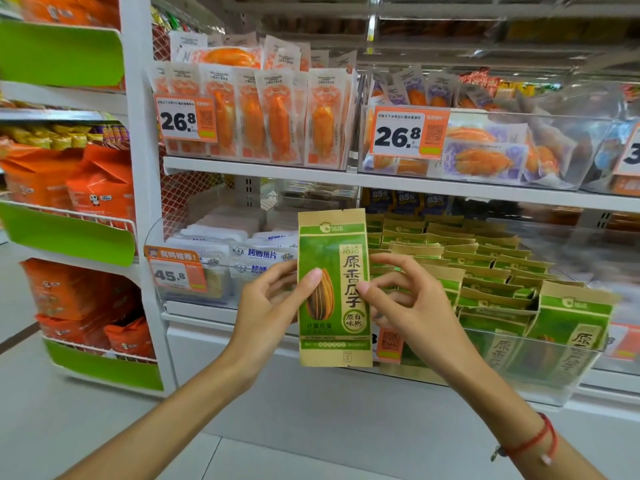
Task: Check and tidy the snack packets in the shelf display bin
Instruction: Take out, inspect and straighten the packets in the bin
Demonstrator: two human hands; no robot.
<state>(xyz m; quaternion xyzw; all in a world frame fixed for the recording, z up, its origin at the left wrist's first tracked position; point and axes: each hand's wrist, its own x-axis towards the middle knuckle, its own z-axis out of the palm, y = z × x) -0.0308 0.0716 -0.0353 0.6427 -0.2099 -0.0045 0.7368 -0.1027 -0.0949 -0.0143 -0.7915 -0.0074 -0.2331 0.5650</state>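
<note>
I hold one green and tan sunflower seed packet (334, 289) upright in front of the shelf, its printed face toward me. My left hand (273, 299) pinches its left edge, thumb on the front. My right hand (405, 299) pinches the right edge, thumb on the front and fingers curled behind. Just behind and to the right stands the clear display bin (554, 382), holding several rows of the same packets (485, 271) standing on end, some leaning.
A clear bin of white fish snack packets (221, 251) sits left of the seed bin with a 45.8 price tag (176, 273). The shelf above holds orange snack packs (259, 116) and a bin (519, 150) with 26.8 tags. A rack of orange bags (79, 188) stands at left.
</note>
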